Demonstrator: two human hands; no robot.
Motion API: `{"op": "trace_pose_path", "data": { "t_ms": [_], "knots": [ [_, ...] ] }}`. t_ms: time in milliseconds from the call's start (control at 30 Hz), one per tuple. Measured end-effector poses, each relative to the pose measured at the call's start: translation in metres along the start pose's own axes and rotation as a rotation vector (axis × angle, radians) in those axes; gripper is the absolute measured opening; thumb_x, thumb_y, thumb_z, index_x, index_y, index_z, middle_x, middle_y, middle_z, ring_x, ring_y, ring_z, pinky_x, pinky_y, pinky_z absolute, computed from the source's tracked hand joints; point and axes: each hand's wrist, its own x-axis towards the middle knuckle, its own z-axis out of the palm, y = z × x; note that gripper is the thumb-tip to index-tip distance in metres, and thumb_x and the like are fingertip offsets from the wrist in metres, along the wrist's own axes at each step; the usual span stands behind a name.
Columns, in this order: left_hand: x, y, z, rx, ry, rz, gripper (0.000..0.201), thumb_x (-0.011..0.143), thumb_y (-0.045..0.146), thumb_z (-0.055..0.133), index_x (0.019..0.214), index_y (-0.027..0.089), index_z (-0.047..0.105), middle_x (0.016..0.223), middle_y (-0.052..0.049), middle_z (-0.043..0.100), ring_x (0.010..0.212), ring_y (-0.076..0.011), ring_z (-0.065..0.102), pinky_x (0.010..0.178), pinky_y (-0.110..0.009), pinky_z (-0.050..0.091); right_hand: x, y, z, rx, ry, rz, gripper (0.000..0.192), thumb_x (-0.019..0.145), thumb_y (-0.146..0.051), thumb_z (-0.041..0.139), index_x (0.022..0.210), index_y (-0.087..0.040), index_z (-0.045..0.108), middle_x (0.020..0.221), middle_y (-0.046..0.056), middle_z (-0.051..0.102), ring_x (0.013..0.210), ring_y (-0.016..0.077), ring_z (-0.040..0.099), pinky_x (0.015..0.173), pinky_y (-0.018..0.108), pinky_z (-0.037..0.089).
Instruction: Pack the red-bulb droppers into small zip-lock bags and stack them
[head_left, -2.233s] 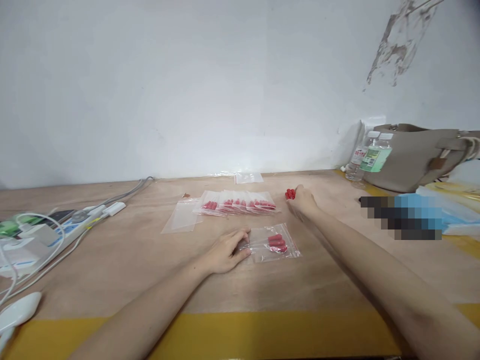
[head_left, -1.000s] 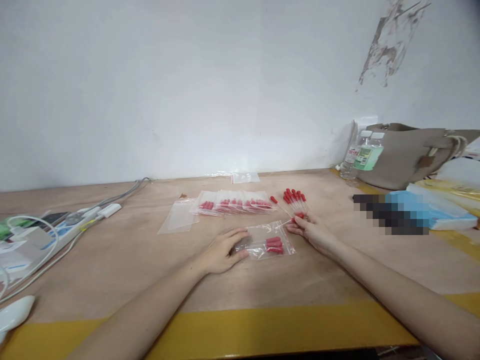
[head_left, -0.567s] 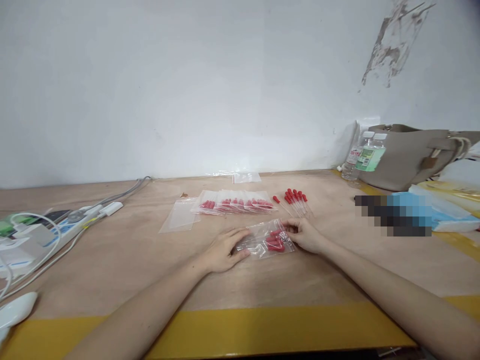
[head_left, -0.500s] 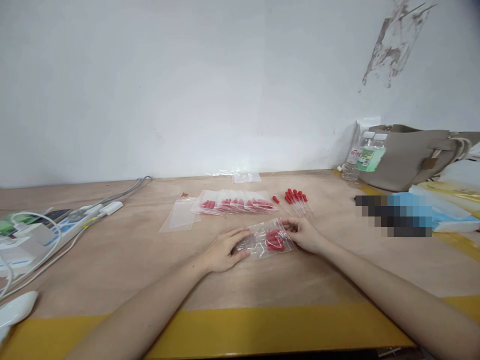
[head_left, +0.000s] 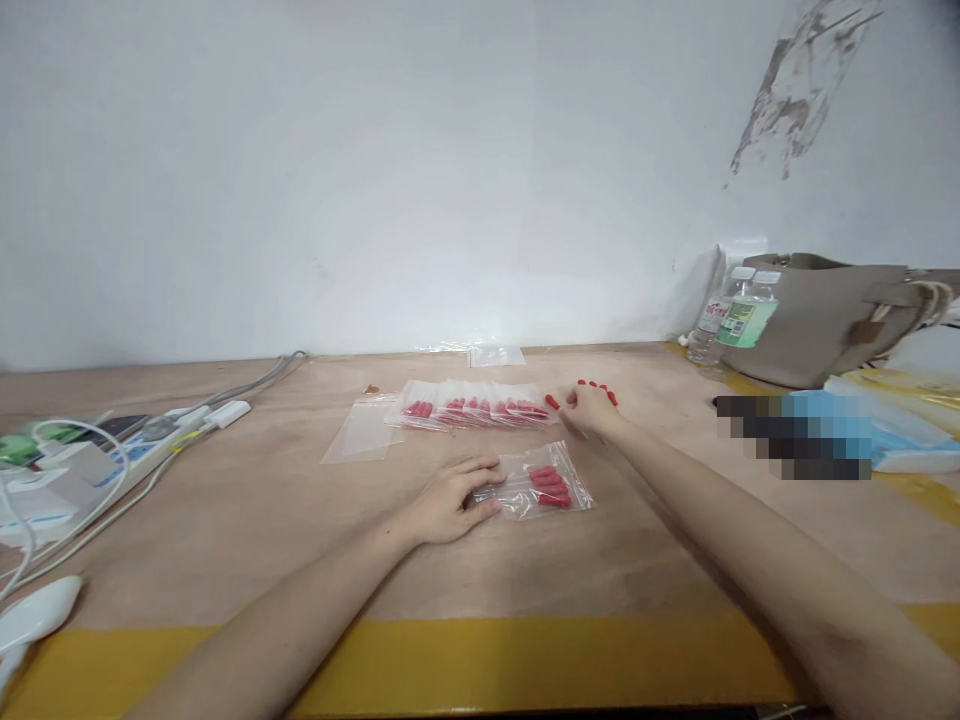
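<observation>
My left hand (head_left: 448, 498) lies flat on the wooden table (head_left: 247, 520), its fingers pinning the left end of a clear zip bag (head_left: 541, 487) that holds several red-capped droppers. My right hand (head_left: 590, 410) is stretched farther back, over a loose cluster of red-capped droppers (head_left: 606, 392), fingers curled on them; whether it grips one I cannot tell. Left of that hand lies a row of filled zip bags (head_left: 474, 407) with red-capped droppers inside.
Empty clear bags (head_left: 361, 432) lie left of the row, another (head_left: 495, 355) by the wall. A power strip with cables (head_left: 112, 455) sits at the left. Water bottles (head_left: 739, 315), a beige handbag (head_left: 832, 315) and blue packaging (head_left: 877, 430) stand at the right.
My right hand left the mouth of the bag under my left hand and reached back to the loose droppers. The bag now lies flat with one more dropper in it.
</observation>
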Motion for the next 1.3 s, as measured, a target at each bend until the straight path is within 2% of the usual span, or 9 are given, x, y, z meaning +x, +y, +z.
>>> {"op": "trace_pose_path", "data": {
  "t_ms": [133,233,333,433,533,600,800,1033,1300],
  "knots": [
    [0.0,0.004,-0.002,-0.032,0.019,0.002,0.029,0.084,0.035,0.049,0.109,0.02,0.05,0.125,-0.008,0.047,0.115,-0.0209,0.043,0.096,-0.036,0.035,0.008,-0.018,0.009,-0.026,-0.049,0.074,0.009,0.062,-0.019,0.061,0.068,-0.013,0.063,0.076,0.014,0.065,0.076,0.0236,0.059,0.063,0.028,0.039],
    [0.0,0.004,-0.002,-0.039,0.02,0.01,0.028,0.084,0.035,0.049,0.107,0.02,0.049,0.123,-0.008,0.049,0.114,-0.0211,0.044,0.096,-0.036,0.035,0.006,-0.019,0.006,0.002,-0.005,0.074,0.012,0.067,-0.024,0.058,0.07,-0.013,0.062,0.081,0.016,0.064,0.081,0.0251,0.059,0.066,0.029,0.039],
    [0.0,0.003,-0.002,-0.022,0.017,0.022,0.031,0.085,0.035,0.048,0.112,0.02,0.048,0.124,-0.008,0.048,0.115,-0.021,0.043,0.097,-0.036,0.034,-0.002,-0.01,-0.006,0.081,0.084,0.015,0.018,0.076,-0.029,0.049,0.083,-0.015,0.058,0.084,0.011,0.063,0.083,0.0203,0.059,0.068,0.027,0.04],
    [0.001,0.002,-0.001,0.005,0.016,0.034,0.035,0.085,0.036,0.047,0.116,0.021,0.046,0.126,-0.008,0.046,0.117,-0.021,0.042,0.098,-0.037,0.033,-0.018,0.005,-0.017,0.435,0.157,-0.042,0.031,0.076,-0.03,0.049,0.104,-0.016,0.044,0.071,0.002,0.059,0.066,0.0142,0.058,0.058,0.024,0.042],
    [0.001,0.001,0.0,0.027,0.018,0.044,0.036,0.085,0.036,0.047,0.118,0.021,0.046,0.126,-0.008,0.046,0.118,-0.0202,0.04,0.098,-0.036,0.033,-0.041,0.017,-0.017,0.861,0.065,0.011,0.053,0.071,-0.024,0.055,0.115,-0.018,0.027,0.058,-0.007,0.048,0.042,0.0103,0.049,0.042,0.022,0.041],
    [0.001,0.002,0.0,0.038,0.017,0.045,0.036,0.086,0.037,0.046,0.118,0.021,0.046,0.125,-0.007,0.047,0.118,-0.0203,0.04,0.098,-0.037,0.033,-0.055,0.021,-0.01,1.028,0.015,0.068,0.058,0.067,-0.018,0.057,0.114,-0.021,0.023,0.058,-0.009,0.047,0.038,0.0093,0.048,0.039,0.022,0.042],
    [0.001,0.002,0.0,0.048,0.012,0.047,0.036,0.086,0.037,0.045,0.118,0.021,0.047,0.124,-0.007,0.048,0.119,-0.0203,0.04,0.098,-0.037,0.033,-0.071,0.025,0.013,1.23,0.083,0.18,0.051,0.066,-0.019,0.058,0.104,-0.024,0.025,0.062,-0.009,0.049,0.044,0.0096,0.055,0.043,0.024,0.05],
    [0.001,0.002,-0.001,0.05,0.009,0.036,0.037,0.086,0.038,0.045,0.119,0.021,0.047,0.126,-0.007,0.047,0.119,-0.0205,0.04,0.099,-0.037,0.033,-0.068,0.036,0.006,1.172,0.241,0.137,0.054,0.063,-0.017,0.062,0.105,-0.024,0.029,0.06,-0.009,0.05,0.04,0.0087,0.052,0.039,0.021,0.047],
    [0.001,0.004,-0.002,0.043,0.022,0.029,0.041,0.085,0.037,0.046,0.123,0.021,0.041,0.126,-0.007,0.046,0.116,-0.0209,0.042,0.098,-0.037,0.034,-0.082,0.013,0.011,1.503,-0.019,0.218,0.014,0.079,-0.017,0.047,0.085,-0.022,0.035,0.059,-0.005,0.056,0.058,0.0127,0.063,0.061,0.028,0.054]
  ]
}}
